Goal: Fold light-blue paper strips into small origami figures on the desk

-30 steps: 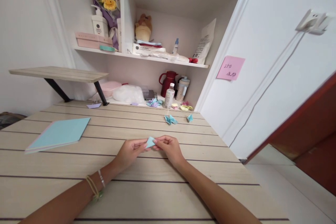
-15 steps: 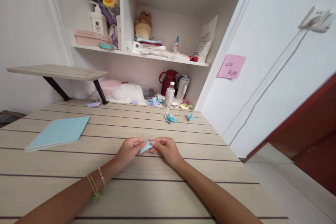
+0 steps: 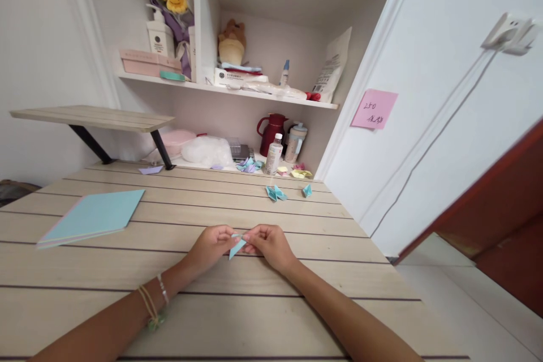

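Note:
Between my hands is a small folded piece of light blue paper [image 3: 236, 248], its pointed end hanging down toward me over the table. My left hand [image 3: 212, 248] pinches its left side between thumb and fingers. On the right side, my right hand [image 3: 270, 244] grips the paper's upper edge, and the fingertips hide part of it. Both hands are low over the wooden table [image 3: 237, 317]. Farther back on the tabletop lie folded blue paper pieces [image 3: 276, 193] and a smaller blue one [image 3: 307, 190].
A stack of coloured paper sheets [image 3: 95, 216] lies at the left. Behind it stands a small raised shelf [image 3: 91, 117] on black legs. Along the back are a clear bottle [image 3: 274, 154], a red jug [image 3: 271, 133], a patterned cup [image 3: 296, 143] and more folded papers [image 3: 249, 165].
The small blue paper has turned so that its point hangs lower and more steeply. My fingers have shifted slightly around it, and both hands sit a little lower.

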`<state>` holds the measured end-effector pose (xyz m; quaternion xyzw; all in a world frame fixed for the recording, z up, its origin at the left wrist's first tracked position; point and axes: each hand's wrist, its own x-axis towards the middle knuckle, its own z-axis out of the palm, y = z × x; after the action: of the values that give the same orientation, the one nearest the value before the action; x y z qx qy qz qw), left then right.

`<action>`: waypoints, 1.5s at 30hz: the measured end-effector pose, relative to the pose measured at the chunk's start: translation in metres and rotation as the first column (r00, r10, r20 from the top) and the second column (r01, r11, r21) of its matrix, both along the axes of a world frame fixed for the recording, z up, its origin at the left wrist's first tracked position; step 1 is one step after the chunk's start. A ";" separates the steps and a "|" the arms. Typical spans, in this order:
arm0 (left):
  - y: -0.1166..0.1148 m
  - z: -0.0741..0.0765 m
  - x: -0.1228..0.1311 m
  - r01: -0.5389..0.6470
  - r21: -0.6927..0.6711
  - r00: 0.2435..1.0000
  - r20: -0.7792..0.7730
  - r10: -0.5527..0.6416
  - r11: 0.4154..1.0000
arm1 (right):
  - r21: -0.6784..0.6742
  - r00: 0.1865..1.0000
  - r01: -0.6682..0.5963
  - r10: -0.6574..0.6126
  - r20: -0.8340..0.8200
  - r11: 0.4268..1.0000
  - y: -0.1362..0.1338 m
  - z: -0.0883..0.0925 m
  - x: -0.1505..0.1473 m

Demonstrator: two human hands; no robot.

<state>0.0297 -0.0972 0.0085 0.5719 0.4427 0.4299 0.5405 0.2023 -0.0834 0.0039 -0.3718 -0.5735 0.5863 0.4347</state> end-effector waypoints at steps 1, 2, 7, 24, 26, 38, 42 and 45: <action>0.000 0.000 0.000 0.008 -0.001 1.000 -0.004 -0.008 1.000 | 0.008 1.000 -0.008 0.008 0.008 1.000 0.000 0.000 0.000; 0.001 -0.001 0.000 0.013 -0.001 1.000 -0.001 -0.013 1.000 | 0.017 1.000 -0.007 0.007 0.010 1.000 0.001 0.000 -0.001; 0.002 -0.001 0.002 -0.017 0.000 0.996 0.093 0.017 1.000 | 0.071 0.997 0.048 -0.043 -0.070 0.996 0.003 0.000 -0.005; 0.002 -0.007 0.003 0.046 0.026 0.990 0.134 -0.049 0.999 | 0.136 0.993 0.103 -0.109 0.035 0.985 0.000 -0.006 -0.010; 0.000 -0.005 0.004 0.043 0.033 0.992 0.115 -0.047 0.998 | 0.170 0.995 0.073 -0.082 0.048 0.983 -0.002 -0.005 -0.010; -0.002 0.011 0.005 -0.075 -0.038 0.988 0.132 0.080 0.996 | 0.277 0.998 -0.027 0.039 -0.038 0.960 -0.005 0.006 -0.007; -0.001 0.011 0.006 -0.127 0.013 0.984 0.124 0.124 0.992 | 0.294 0.999 0.000 0.011 -0.034 0.956 -0.003 0.004 -0.005; -0.001 0.010 0.005 -0.109 0.030 0.989 0.102 0.106 0.994 | 0.271 0.998 0.002 0.017 -0.068 0.963 -0.002 0.002 -0.006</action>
<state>0.0349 -0.0978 0.0189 0.5344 0.4374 0.4944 0.5279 0.1966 -0.0854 0.0063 -0.2860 -0.6342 0.5167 0.4989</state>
